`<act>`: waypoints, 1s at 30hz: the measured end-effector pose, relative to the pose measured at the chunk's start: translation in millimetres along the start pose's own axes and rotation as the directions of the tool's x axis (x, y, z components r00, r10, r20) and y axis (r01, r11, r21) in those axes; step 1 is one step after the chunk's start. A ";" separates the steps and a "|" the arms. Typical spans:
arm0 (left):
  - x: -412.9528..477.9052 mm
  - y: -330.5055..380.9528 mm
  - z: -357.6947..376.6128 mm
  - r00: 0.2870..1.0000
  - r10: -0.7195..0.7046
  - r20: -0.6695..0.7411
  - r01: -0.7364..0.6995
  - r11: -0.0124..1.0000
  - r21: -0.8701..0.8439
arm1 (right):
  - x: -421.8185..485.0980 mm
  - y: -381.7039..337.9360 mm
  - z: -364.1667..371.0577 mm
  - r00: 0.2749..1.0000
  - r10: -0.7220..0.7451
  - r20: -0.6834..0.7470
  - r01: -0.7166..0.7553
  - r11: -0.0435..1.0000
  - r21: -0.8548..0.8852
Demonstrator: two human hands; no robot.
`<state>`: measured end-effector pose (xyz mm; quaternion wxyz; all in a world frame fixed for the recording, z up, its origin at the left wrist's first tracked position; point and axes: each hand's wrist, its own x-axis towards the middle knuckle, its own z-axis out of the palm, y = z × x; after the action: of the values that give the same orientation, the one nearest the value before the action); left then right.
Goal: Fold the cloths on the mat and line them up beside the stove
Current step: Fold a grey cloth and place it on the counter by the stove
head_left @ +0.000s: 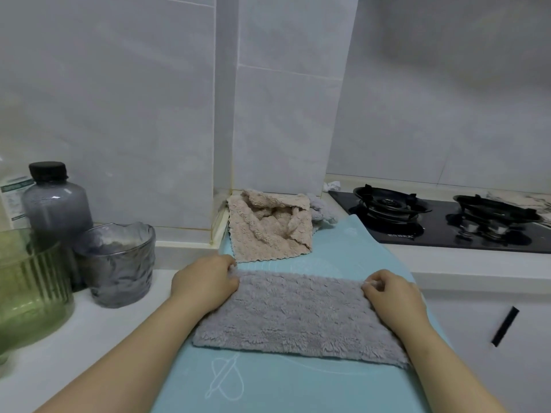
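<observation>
A smooth pale-blue mat (268, 389), printed with a thin white rolling-pin outline, covers the near counter. On it lies a fluffy grey cloth (298, 317), a long folded rectangle with a scalloped far edge. The left hand (205, 284) pinches its far left corner with curled fingers; the right hand (393, 293) pinches the far right corner. Beyond, a nubbly beige cloth (268, 231) sits crumpled at the mat's far end, against the glossy tiled wall (134, 114). To its right lies the black glass stove (441, 222).
</observation>
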<state>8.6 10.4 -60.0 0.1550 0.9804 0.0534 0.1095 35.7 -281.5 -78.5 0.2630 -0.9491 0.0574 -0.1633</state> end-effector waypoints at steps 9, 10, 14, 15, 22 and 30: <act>1.8 5.0 -4.3 0.998 -0.031 0.052 0.029 0.999 0.032 | -0.8 -3.6 -1.9 0.993 0.107 0.054 -0.103 0.993 -0.065; 0.3 6.1 -5.4 0.999 -0.010 0.031 0.009 0.999 0.031 | -1.8 -4.4 -3.2 0.993 0.100 0.061 -0.096 0.994 -0.060; -6.7 13.2 -11.1 0.997 0.027 -0.074 -0.031 0.998 -0.052 | -4.0 -0.7 -5.7 0.997 0.053 0.064 -0.056 0.998 0.041; -7.8 14.6 -12.5 0.994 0.017 -0.104 -0.029 0.993 -0.116 | -3.0 0.4 -6.2 0.997 0.041 0.063 -0.047 0.994 0.098; -2.6 13.8 -8.6 0.971 -0.057 -0.232 -0.052 0.896 -0.440 | 10.1 -10.2 -15.6 0.998 -0.002 -0.065 0.029 0.902 0.430; 8.6 8.4 11.3 0.947 -0.030 -0.320 -0.038 0.978 -0.203 | 33.1 -30.2 -6.5 0.986 0.089 -0.144 -0.021 0.909 0.417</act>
<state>20.1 0.3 -66.1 0.2449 0.9281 0.0642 0.2731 65.3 -265.3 -48.4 0.4573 -0.8537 0.0689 -0.2396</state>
